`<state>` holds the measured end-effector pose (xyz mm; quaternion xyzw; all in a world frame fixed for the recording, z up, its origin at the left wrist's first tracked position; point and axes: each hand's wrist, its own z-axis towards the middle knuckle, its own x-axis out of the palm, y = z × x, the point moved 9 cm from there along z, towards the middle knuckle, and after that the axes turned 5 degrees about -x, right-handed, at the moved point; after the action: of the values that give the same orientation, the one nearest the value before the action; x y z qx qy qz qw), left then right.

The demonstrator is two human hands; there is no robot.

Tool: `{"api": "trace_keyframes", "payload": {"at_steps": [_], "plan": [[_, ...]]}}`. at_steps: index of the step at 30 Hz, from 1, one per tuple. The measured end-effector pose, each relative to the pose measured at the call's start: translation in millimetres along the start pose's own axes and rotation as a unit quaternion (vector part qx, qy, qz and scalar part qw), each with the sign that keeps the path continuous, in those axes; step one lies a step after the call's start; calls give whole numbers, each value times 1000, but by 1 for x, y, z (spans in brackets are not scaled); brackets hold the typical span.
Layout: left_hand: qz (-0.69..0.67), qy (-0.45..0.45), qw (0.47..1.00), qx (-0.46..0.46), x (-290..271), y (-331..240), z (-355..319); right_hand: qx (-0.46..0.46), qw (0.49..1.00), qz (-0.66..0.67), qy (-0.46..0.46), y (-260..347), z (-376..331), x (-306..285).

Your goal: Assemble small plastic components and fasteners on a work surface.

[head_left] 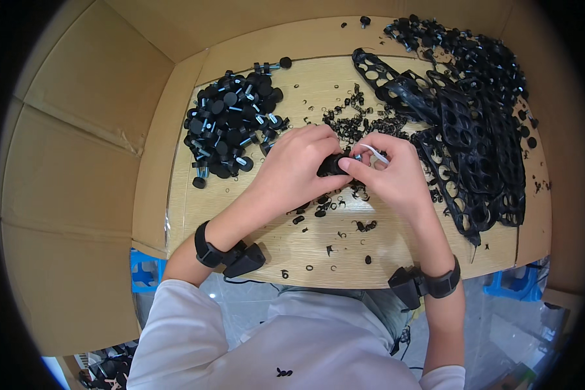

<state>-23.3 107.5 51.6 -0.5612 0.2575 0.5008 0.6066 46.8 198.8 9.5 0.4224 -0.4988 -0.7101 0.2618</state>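
Note:
Over the middle of the table, my two hands meet at a black round rubber piece (pixel 331 165). The fingers of my left hand (pixel 299 160) are closed around it from the left. A thin white tool (pixel 375 154) with a curved end sits between the fingers of my right hand (pixel 396 170), whose thumb presses toward the black piece. A small bluish metal bit (pixel 358 157) shows between the hands; whether it belongs to the piece or the tool I cannot tell. My fingers hide most of the piece.
To the left lies a heap of black rubber-headed bolts (pixel 231 99). Perforated black rubber sheets (pixel 478 140) are stacked at the right, beside another dark heap (pixel 494 65) at the far right. Black rubber scraps (pixel 354 123) litter the wooden table (pixel 273 250). Cardboard walls (pixel 71 162) surround it.

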Motion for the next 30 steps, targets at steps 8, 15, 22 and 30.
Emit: {"api": "trace_keyframes", "payload": {"at_steps": [8, 15, 22, 30], "plan": [[11, -111, 992, -58, -23, -11, -10, -28, 996, 36, -71, 4, -1, -11], [-98, 79, 969, -213, 8, 7, -17, -33, 996, 5, -78, 11, -4, -10], [-149, 62, 959, -232, 11, 16, -15, -33, 996, 29, -71, 13, -4, -6], [-207, 3, 954, -217, 13, 27, -16, -47, 997, 25, -53, 14, -5, -2]]}}
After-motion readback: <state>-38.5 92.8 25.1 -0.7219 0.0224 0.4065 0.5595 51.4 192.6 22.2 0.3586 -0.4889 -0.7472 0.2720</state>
